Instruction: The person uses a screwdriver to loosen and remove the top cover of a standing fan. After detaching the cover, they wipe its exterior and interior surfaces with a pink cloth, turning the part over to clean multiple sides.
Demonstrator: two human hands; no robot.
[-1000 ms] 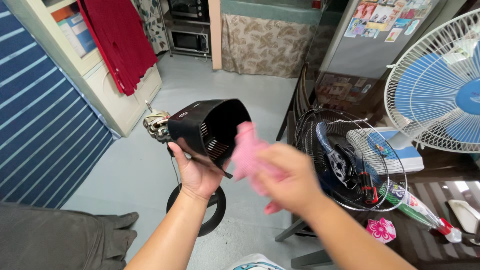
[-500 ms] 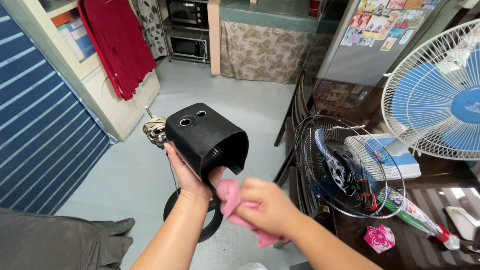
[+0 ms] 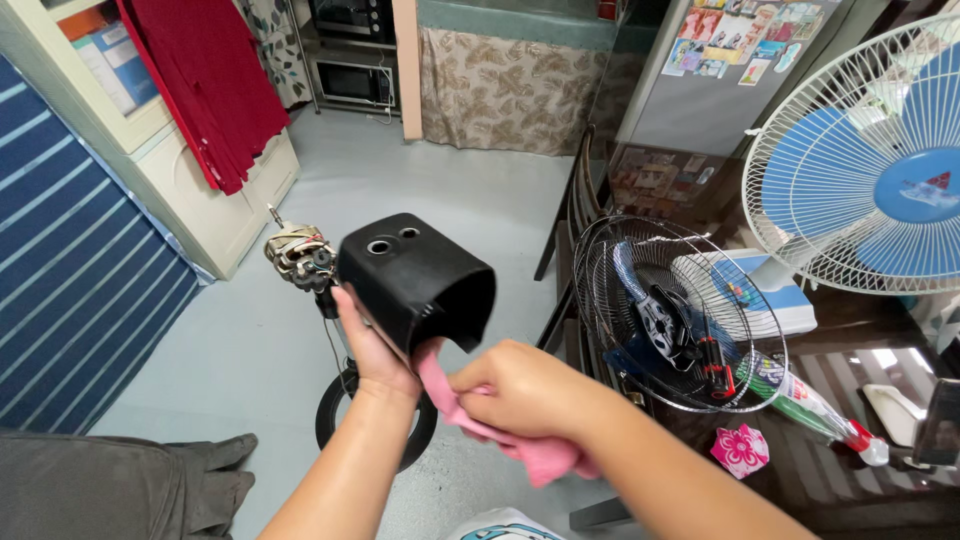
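Right hand [image 3: 520, 392] fisted on pink cloth [image 3: 470, 420], cloth end touching the cover's lower edge. Left hand [image 3: 375, 345] fingers wrapped on black cover [image 3: 415, 278], held up mid-air, open end facing right. Bare motor [image 3: 298, 255] on its stand just behind. Fan grille [image 3: 675, 315] on table [image 3: 850, 480], right.

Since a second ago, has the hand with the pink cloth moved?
Yes. The right hand with the crumpled pink cloth dropped from inside the black plastic fan housing to below its opening.

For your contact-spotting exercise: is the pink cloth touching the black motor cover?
Touching. The head view shows the pink cloth pressed against the lower rim of the black motor cover.
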